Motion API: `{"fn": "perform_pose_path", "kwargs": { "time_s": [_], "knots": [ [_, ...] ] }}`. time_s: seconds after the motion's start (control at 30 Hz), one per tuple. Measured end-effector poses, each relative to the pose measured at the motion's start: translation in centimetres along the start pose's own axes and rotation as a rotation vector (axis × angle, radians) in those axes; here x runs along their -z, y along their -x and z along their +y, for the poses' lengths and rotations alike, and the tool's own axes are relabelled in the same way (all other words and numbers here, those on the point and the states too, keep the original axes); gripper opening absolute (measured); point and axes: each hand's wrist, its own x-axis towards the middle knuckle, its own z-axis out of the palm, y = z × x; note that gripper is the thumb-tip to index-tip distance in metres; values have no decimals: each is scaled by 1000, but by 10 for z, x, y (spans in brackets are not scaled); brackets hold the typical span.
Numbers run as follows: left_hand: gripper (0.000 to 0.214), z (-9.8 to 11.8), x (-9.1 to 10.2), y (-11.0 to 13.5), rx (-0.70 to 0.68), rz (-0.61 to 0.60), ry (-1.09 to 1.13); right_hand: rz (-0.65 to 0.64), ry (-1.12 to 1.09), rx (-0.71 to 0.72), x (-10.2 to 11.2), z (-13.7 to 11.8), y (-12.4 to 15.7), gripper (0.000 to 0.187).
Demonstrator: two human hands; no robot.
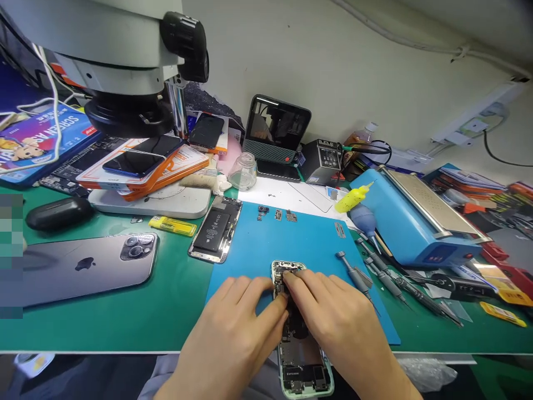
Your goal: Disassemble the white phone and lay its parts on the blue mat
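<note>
An opened phone with a pale green frame and exposed inner parts lies lengthwise near the mat's front edge. My left hand is closed against its left side, with fingertips over the inner parts near the upper end. From the right, my right hand curls around the frame, its index fingertip pressing on parts close to the top. Anything small under the fingertips is hidden. Beyond the hands, a small camera module and metal brackets lie on the blue mat. Left of them rests a detached screen with a battery on it.
A microscope overhangs the upper left. A purple-grey phone, a yellow lighter and a black case lie left. On the right are screwdrivers, several tweezers, a blower bulb and a blue heating plate machine.
</note>
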Motion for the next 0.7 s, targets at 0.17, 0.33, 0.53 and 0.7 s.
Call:
{"fn": "perform_pose_path", "kwargs": {
  "time_s": [0.17,0.33,0.53,0.7],
  "knots": [
    [18,0,0,0,-6,22,-5,15,21,65,-1,2,-1,27],
    [20,1,0,0,0,26,-11,31,32,81,-3,3,1,25],
    [20,1,-1,1,11,18,1,45,-75,22,-6,10,1,19],
    [18,2,0,1,14,10,18,49,-200,-99,-5,8,-1,9]
  ]
}}
